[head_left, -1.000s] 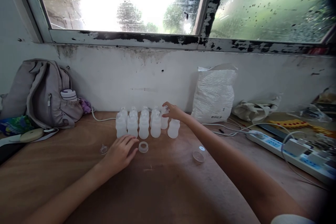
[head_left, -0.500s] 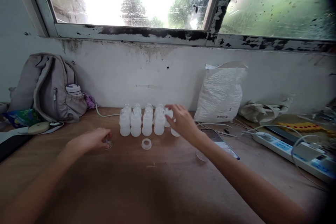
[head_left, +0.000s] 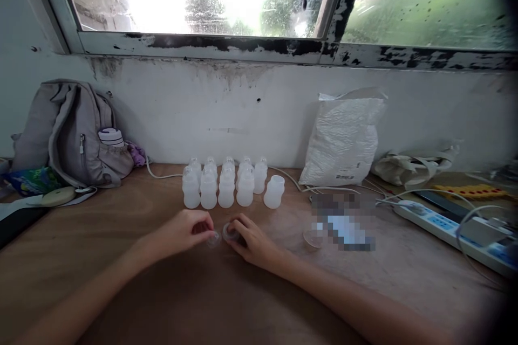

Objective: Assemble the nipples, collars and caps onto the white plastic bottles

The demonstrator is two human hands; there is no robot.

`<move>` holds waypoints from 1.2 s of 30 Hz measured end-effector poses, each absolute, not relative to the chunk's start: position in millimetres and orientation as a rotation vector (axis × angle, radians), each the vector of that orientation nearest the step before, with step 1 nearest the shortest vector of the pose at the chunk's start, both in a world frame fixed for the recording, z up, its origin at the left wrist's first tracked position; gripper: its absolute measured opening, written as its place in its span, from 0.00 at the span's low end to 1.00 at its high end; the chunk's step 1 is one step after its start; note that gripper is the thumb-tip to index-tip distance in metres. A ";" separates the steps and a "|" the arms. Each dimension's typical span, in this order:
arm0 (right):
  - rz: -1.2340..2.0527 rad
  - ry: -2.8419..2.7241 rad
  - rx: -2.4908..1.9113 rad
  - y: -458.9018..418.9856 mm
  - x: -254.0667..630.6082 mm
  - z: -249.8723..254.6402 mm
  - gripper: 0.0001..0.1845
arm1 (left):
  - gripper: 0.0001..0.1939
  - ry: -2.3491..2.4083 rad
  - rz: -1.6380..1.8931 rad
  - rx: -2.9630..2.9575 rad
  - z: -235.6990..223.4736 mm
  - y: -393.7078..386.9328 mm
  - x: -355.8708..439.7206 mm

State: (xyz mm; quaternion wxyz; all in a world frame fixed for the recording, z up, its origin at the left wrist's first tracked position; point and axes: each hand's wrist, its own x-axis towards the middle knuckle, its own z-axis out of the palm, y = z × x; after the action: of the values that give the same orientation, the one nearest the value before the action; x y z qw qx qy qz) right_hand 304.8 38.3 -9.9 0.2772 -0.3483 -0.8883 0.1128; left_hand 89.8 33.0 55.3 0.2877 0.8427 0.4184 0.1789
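Several small translucent white bottles (head_left: pixel 226 186) stand in two rows at the back of the wooden table (head_left: pixel 121 259); one uncapped bottle (head_left: pixel 274 192) stands apart at their right. In front of them my left hand (head_left: pixel 184 230) pinches a small clear nipple (head_left: pixel 213 238). My right hand (head_left: pixel 253 240) is closed on the white screw ring (head_left: pixel 231 232), right beside the left hand. A clear round cap (head_left: pixel 311 238) lies on the table to the right.
A grey backpack (head_left: pixel 68 132) with a flask in its pocket leans on the wall at left. A white filled plastic bag (head_left: pixel 343 137) stands right of the bottles. A power strip (head_left: pixel 449 229) and cables lie at far right, with a blurred flat object (head_left: pixel 343 221) before them.
My left hand has come in from the left carrying the clear nipple. My right hand has left the bottles and dropped onto the white ring; both hands now meet in front of the rows.
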 end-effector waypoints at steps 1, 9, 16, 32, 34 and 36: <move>0.307 -2.367 -0.954 38.2 309.3 -11.4 0.08 | 0.10 1.081 0.517 2.269 46.2 29.0 98.0; 0.409 -2.130 -0.913 28.9 332.1 -11.0 0.09 | 0.11 1.041 0.593 2.117 -3.2 18.7 123.9; 0.442 -2.414 -0.693 9.0 319.6 -3.4 0.22 | 0.37 0.899 0.661 2.051 -4.1 25.3 111.9; 0.558 -2.345 -0.755 16.3 317.5 -5.9 0.07 | 0.31 0.879 0.627 2.126 -3.9 20.7 116.7; 0.600 -2.320 -0.781 16.5 316.5 -6.7 0.07 | 0.32 0.859 0.651 2.155 -3.7 20.4 119.6; 0.691 -2.222 -0.838 17.9 314.4 -8.3 0.07 | 0.30 0.851 0.694 2.136 -4.2 20.9 123.3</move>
State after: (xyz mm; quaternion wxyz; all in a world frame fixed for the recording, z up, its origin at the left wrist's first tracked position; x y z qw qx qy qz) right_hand 314.4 17.9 -8.3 0.3278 -0.3199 -0.8488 0.2640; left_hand 123.3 20.9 -4.2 0.3617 0.8291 0.3304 0.2695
